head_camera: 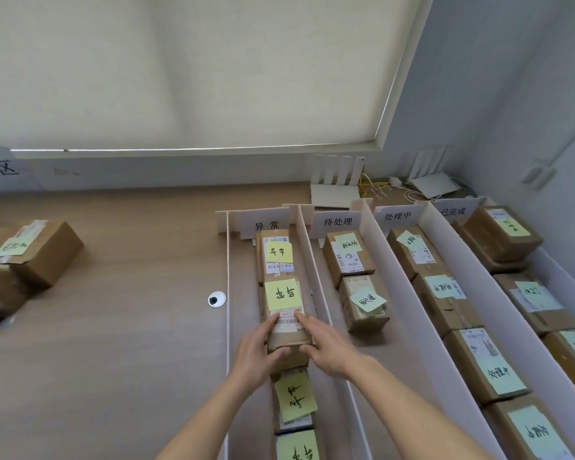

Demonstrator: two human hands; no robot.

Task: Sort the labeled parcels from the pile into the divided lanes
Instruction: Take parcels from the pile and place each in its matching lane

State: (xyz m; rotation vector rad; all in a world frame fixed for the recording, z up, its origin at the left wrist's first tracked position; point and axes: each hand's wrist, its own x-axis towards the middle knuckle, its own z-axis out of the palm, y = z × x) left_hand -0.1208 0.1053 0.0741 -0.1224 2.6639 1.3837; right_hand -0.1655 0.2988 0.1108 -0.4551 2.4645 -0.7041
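Now both hands clamp one parcel [284, 322] in the lane behind the 异常 sign [266, 224]: left hand [258, 348] and right hand [326, 345] curled round its near end. It sits just nearer than the first parcel [276, 254]. Best slide it flush, square between dividers, note up.

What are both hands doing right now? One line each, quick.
Left hand: holds the left side of the parcel in the leftmost lane.
Right hand: holds the right side of the same parcel.
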